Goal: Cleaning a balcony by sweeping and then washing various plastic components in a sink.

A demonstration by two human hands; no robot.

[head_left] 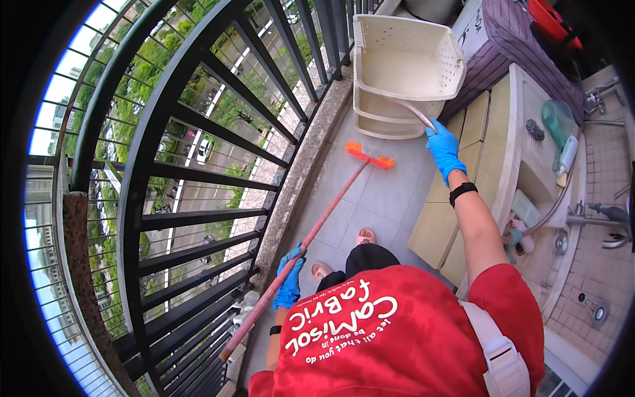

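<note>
My left hand [290,278], in a blue glove, is closed around the reddish pole of a long-handled scrub brush [322,221]. The brush's red head with orange bristles rests on the grey tiled floor [347,218]. In a matching glove, my right hand [443,146] grips a pinkish hose [415,111], whose far end lies over the rim of a cream plastic basket [407,57]. A second cream basket part [392,119] shows just below it. Whether water flows from the hose cannot be made out.
Dark metal railing [211,219] and a stone ledge [285,191] run along the left. At the right are beige cabinets [439,218] and a sink [526,183] holding a green bottle [554,119] and a scouring pad [535,129]. A purple striped cover [521,44] stands behind.
</note>
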